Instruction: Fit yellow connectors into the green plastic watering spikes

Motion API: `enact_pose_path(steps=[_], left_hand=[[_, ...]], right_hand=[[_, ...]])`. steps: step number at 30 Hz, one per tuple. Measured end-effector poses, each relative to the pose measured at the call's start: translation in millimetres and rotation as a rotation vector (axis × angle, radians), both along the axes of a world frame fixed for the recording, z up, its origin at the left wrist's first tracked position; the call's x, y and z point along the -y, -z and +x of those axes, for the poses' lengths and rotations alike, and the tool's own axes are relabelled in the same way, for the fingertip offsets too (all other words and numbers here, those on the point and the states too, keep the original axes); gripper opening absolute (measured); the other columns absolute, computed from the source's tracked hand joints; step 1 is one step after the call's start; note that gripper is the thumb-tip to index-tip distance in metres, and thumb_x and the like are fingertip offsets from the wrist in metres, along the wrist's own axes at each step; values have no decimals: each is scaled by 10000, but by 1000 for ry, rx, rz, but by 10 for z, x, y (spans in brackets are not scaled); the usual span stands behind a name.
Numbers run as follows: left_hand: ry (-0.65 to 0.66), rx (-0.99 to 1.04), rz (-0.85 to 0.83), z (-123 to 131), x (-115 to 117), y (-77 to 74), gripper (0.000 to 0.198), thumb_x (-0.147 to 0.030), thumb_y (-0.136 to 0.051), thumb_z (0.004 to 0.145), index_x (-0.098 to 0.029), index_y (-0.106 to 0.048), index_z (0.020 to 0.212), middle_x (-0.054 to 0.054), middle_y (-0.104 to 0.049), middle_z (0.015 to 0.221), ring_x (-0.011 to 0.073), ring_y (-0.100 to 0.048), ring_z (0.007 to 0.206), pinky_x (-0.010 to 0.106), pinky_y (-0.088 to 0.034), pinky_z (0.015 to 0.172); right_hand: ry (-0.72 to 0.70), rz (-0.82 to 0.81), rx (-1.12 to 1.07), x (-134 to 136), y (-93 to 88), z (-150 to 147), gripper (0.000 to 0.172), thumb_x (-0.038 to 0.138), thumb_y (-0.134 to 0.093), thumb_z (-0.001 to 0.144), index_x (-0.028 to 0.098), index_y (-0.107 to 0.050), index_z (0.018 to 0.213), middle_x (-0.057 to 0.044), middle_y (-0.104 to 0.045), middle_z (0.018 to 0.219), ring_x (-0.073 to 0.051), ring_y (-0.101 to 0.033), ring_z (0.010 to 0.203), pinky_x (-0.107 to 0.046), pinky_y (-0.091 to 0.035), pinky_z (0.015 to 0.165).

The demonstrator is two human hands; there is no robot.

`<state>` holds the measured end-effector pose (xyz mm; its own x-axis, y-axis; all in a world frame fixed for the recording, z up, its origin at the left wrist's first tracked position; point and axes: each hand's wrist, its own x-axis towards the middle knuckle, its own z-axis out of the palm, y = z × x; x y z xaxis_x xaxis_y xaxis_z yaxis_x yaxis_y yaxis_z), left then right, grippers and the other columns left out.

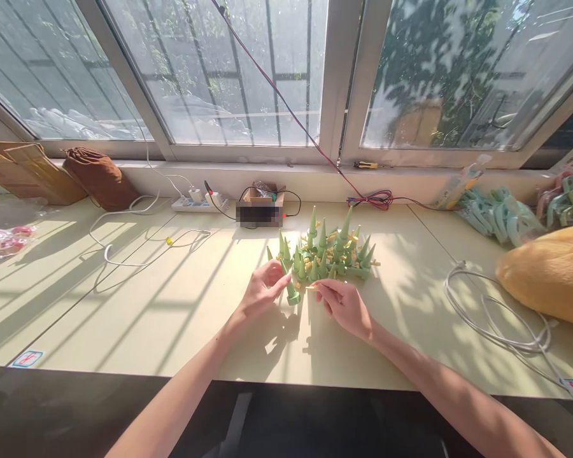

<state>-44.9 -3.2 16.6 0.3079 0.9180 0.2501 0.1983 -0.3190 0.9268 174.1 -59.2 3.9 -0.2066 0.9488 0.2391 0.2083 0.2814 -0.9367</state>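
My left hand (266, 287) grips a green cone-shaped piece (293, 295) with a wider collar at its lower end, tilted just above the table. Between thumb and forefinger, my right hand (342, 304) pinches a small thin yellow piece (311, 288), whose tip points toward the green piece. The two pieces are apart. Right behind both hands stands a cluster of similar green cones (323, 245), most with points up and small yellowish bits among them. The fingertips of my left hand are partly hidden behind the cone.
A power strip (195, 204) with plugs and a small cardboard box (263, 191) stand by the window sill. Loose white cable (107, 254) lies on the left. To the right are a coiled grey cable (499, 340), a yellow-brown cushion-like object (549, 273) and bagged green items (501, 213).
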Motion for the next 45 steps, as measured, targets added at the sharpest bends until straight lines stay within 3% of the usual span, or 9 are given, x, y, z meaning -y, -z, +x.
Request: enact_pose_path(steps=[12, 19, 28, 32, 45], left_hand=[[102, -25, -77, 8, -4, 59, 267, -394, -630, 879, -188, -484, 792, -39, -533, 624, 87, -506, 485, 206, -404, 445], [153, -52, -132, 45, 20, 37, 268, -420, -602, 903, -203, -461, 834, -54, -531, 580, 84, -492, 410, 207, -402, 406], [198, -60, -196, 53, 11, 75, 287, -467, -568, 930, -217, -431, 900, -53, -576, 579, 124, -589, 427, 205, -422, 385], [217, -32, -219, 68, 30, 55, 290, -466, -579, 923, -218, -429, 904, -66, -556, 559, 109, -555, 393, 192, -389, 366], [275, 18, -221, 77, 48, 96, 282, -458, -576, 940, -217, -437, 894, -74, -514, 594, 72, -480, 414, 188, -379, 401]], right_hand=[[-1, 25, 3, 21, -6, -35, 380, 471, -447, 1010, 180, -690, 1027, -22, -626, 744, -92, -462, 448, -249, -406, 461], [20, 9, 25, 17, -13, -32, 307, 425, -505, 979, 173, -668, 1043, -42, -681, 790, -123, -558, 527, -245, -433, 481], [-4, 68, 158, 2, 20, -17, 248, 365, -529, 969, 180, -692, 994, -43, -693, 774, -152, -576, 608, -275, -468, 574], [-8, 77, 189, 1, 13, -25, 237, 343, -536, 962, 178, -705, 987, -35, -690, 752, -140, -533, 576, -269, -445, 552], [-48, 67, 172, -13, 52, -23, 207, 290, -534, 957, 178, -708, 948, -36, -693, 744, -153, -581, 614, -266, -434, 566]])
